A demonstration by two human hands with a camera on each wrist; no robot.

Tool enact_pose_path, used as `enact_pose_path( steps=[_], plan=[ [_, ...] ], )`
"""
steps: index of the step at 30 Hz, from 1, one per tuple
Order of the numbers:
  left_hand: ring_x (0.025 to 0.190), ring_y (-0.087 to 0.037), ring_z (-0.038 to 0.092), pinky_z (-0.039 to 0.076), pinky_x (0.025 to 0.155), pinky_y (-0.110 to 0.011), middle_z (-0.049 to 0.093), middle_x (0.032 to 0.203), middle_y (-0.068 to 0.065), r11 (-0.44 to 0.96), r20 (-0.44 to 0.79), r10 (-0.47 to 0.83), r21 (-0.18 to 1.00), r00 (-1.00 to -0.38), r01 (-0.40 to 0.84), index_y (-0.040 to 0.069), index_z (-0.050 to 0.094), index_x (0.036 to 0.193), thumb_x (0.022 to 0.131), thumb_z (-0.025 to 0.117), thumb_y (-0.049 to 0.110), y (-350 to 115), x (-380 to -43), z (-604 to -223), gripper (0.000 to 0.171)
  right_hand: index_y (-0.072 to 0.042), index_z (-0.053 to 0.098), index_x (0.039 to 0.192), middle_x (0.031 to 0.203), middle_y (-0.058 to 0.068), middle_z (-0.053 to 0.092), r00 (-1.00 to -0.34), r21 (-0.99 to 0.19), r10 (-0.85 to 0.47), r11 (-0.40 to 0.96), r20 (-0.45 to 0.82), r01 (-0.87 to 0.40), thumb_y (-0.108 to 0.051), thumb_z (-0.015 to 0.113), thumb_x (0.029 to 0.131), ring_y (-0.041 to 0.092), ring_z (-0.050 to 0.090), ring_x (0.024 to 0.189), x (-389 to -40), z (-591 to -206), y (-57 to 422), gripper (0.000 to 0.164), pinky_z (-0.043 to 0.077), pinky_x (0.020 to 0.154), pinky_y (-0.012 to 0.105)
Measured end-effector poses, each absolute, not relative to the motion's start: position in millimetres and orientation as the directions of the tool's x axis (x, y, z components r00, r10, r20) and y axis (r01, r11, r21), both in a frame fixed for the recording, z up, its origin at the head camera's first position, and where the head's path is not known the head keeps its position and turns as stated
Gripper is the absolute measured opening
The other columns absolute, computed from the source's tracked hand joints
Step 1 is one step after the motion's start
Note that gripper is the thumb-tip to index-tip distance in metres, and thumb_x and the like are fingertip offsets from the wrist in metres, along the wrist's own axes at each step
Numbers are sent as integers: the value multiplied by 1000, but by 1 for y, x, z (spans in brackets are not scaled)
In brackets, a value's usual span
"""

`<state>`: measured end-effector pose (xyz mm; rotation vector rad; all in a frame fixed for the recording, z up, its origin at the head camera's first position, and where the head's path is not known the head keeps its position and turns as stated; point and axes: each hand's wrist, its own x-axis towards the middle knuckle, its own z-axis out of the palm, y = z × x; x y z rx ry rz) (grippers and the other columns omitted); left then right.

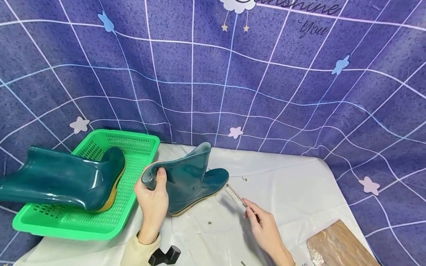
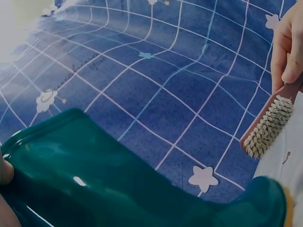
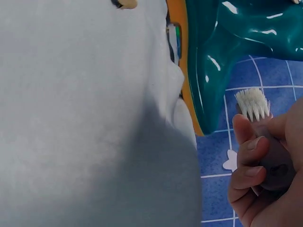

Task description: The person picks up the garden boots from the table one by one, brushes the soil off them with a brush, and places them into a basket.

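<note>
A dark green rubber boot [image 1: 186, 181] with a yellowish sole stands over the white-covered table, its toe pointing right. My left hand [image 1: 154, 201] grips the top of its shaft, thumb outside on the rim and the other fingers mostly hidden behind it. My right hand [image 1: 264, 227] holds a scrubbing brush [image 1: 235, 194] by its brown handle. The brush's pale bristles are close to the boot's toe. In the right wrist view, fingers curl round the brush handle [image 3: 277, 163]. The left wrist view shows the bristles [image 2: 271, 126] above the boot toe [image 2: 265, 201].
A second green boot [image 1: 66, 181] lies on its side across a green plastic basket [image 1: 133, 201] at the left. A brown, plastic-wrapped block [image 1: 341, 245] sits at the front right. Small brown bits [image 1: 210, 222] dot the white cover [image 1: 286, 184]. A blue gridded curtain [image 1: 213, 96] hangs behind.
</note>
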<state>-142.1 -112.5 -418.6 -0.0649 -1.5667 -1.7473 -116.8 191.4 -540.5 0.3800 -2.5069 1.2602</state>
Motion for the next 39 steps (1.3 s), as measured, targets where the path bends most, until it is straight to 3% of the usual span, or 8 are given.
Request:
enact_pose_path(
  steps=[6, 14, 18, 20, 22, 27, 32, 39],
  plan=[
    [89, -1, 72, 57, 80, -14, 74, 97, 16, 147, 517, -395, 852, -760, 503, -14, 73, 112, 103, 64, -1, -121, -149, -417, 18, -19, 74, 135, 81, -7, 71, -941, -772, -46, 558, 336, -303, -8, 59, 109, -4, 39, 55, -114, -538, 195, 32, 41, 50, 19],
    [110, -4, 72, 52, 89, -12, 82, 111, 1, 349, 536, -319, 833, -782, 429, 17, 78, 126, 93, 79, 2, -145, -143, -389, 37, -22, 76, 132, 81, -14, 70, -954, -787, -11, 563, 300, -254, -12, 62, 108, -2, 42, 55, -112, -539, 194, 29, 42, 53, 20],
    [98, -21, 78, 56, 71, -29, 84, 100, -1, 674, 644, -200, 637, -738, 373, 22, 80, 124, 93, 79, 13, -147, -137, -365, 33, -24, 76, 131, 80, -17, 69, -957, -786, -2, 570, 290, -239, -13, 63, 108, -2, 43, 56, -111, -542, 192, 29, 43, 55, 20],
    [83, -31, 77, 54, 59, -39, 83, 99, -3, 824, 669, -94, 468, -737, 320, 17, 80, 123, 92, 78, 19, -142, -137, -356, 31, -25, 76, 131, 80, -18, 68, -958, -785, -1, 572, 288, -237, -12, 64, 107, -2, 44, 56, -110, -543, 191, 29, 44, 56, 20],
    [82, -37, 76, 57, 61, -49, 82, 104, -8, 904, 660, 21, 309, -751, 297, 10, 78, 124, 93, 77, 22, -135, -139, -350, 34, -25, 76, 131, 80, -17, 69, -957, -786, -2, 569, 291, -241, -11, 65, 107, -2, 45, 56, -110, -545, 190, 30, 44, 57, 20],
    [97, -37, 76, 62, 78, -51, 79, 111, -16, 924, 646, 192, 135, -739, 359, 0, 76, 124, 93, 74, 8, -116, -151, -347, 32, -25, 76, 131, 80, -14, 70, -953, -789, -5, 560, 302, -253, -11, 65, 107, -3, 45, 56, -110, -546, 188, 30, 44, 56, 19],
    [85, -31, 75, 60, 67, -44, 78, 100, -9, 890, 717, 247, 99, -652, 446, 5, 79, 116, 80, 66, -14, -109, -161, -353, 42, -24, 76, 132, 79, -13, 70, -953, -791, 2, 558, 302, -250, -11, 64, 107, -3, 44, 56, -109, -547, 188, 31, 44, 57, 18],
    [91, -28, 71, 57, 65, -41, 80, 97, -1, 842, 797, 298, 40, -526, 538, 16, 82, 108, 74, 57, -18, -114, -170, -355, 53, -24, 76, 130, 79, -12, 71, -948, -809, 9, 525, 317, -265, -8, 65, 106, -3, 43, 56, -110, -545, 191, 31, 41, 52, 16]
  ],
)
